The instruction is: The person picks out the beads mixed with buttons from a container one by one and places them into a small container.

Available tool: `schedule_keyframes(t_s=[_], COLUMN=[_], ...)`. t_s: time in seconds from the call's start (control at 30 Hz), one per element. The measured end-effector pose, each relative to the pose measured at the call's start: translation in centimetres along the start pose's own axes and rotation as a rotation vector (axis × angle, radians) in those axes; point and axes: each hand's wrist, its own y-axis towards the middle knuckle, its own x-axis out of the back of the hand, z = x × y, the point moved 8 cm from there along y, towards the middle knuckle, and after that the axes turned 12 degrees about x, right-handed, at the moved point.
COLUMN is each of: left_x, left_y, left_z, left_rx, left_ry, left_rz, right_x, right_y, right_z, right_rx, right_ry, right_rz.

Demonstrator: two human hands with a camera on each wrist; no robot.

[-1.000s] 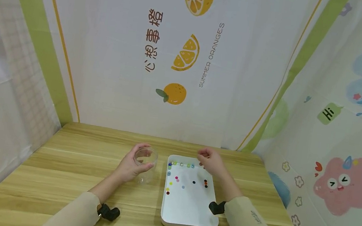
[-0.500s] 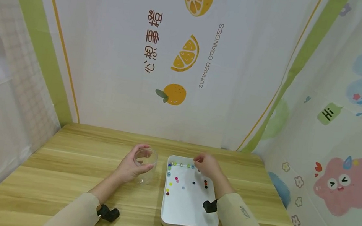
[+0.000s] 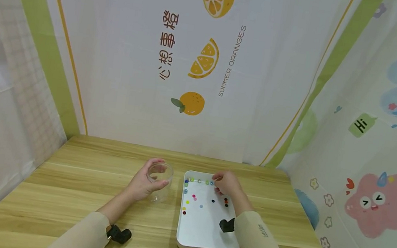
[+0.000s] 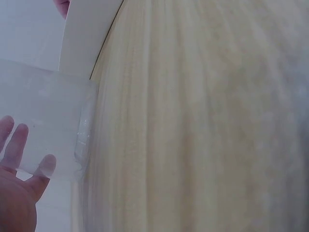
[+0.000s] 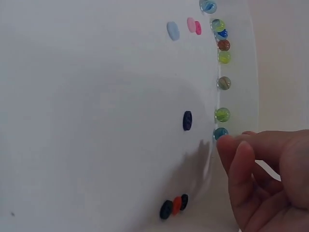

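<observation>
My left hand (image 3: 142, 182) grips a clear plastic jar (image 3: 159, 194), upright with its mouth up, left of a white tray (image 3: 206, 233). In the left wrist view, the fingers show against the side of the jar (image 4: 43, 106). My right hand (image 3: 227, 184) is over the tray's far right corner, fingers bent and nothing visible between them. In the right wrist view, the fingertips (image 5: 226, 144) are right at a teal marble (image 5: 220, 133) against the tray's far wall. Several other marbles (image 5: 222, 114) line that wall.
Flat buttons lie on the tray floor: a dark one (image 5: 187, 121), a light blue one (image 5: 173, 31), a pink pair and a black-and-orange group (image 5: 176, 206). Yellow and dark red buttons (image 3: 184, 212) lie along its left side. A wooden table (image 3: 99, 182) surrounds the tray.
My right hand has moved left and down from the tray's far right rim to the marbles inside the far wall. The left hand and jar have stayed put.
</observation>
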Motion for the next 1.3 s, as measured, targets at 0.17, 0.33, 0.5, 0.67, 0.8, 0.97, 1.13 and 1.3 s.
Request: schedule_keyframes(t_s=[0.17,0.33,0.5,0.67,0.8,0.97,1.13,1.3], left_x=[-0.1,-0.1,0.0,-0.1,-0.1,-0.2,-0.1,-0.1], left_y=[0.0,0.0,-0.1,-0.2,-0.1,-0.1,-0.1,0.0], left_z=[0.0,-0.2,-0.3,-0.3,-0.2,-0.1,-0.1,-0.1], left_rx=[-0.004,-0.011,-0.023,-0.032,-0.031,-0.021,-0.018,-0.025], left_ry=[-0.002,0.001,0.008,0.014,0.027,0.017,0.018,0.018], left_rz=[0.0,-0.006,-0.005,-0.002,-0.005,0.0,-0.005,-0.004], right_x=[-0.3,-0.4,-0.5,-0.8,-1.2,-1.7,-2.2,-2.5], right_y=[-0.2,0.0,0.0,-0.1,0.0,0.2,0.3,0.3], right_z=[-0.3,-0.6,-0.8,-0.9,-1.2,-1.4,-1.5,-1.3], right_rx=[0.002,-0.002,-0.033,-0.053,-0.057,-0.054,-0.046,-0.03], right_ry=[0.077,0.122,0.169,0.175,0.182,0.226,0.28,0.292], right_rz=[-0.023,-0.055,-0.09,-0.097,-0.093,-0.08,-0.058,-0.039])
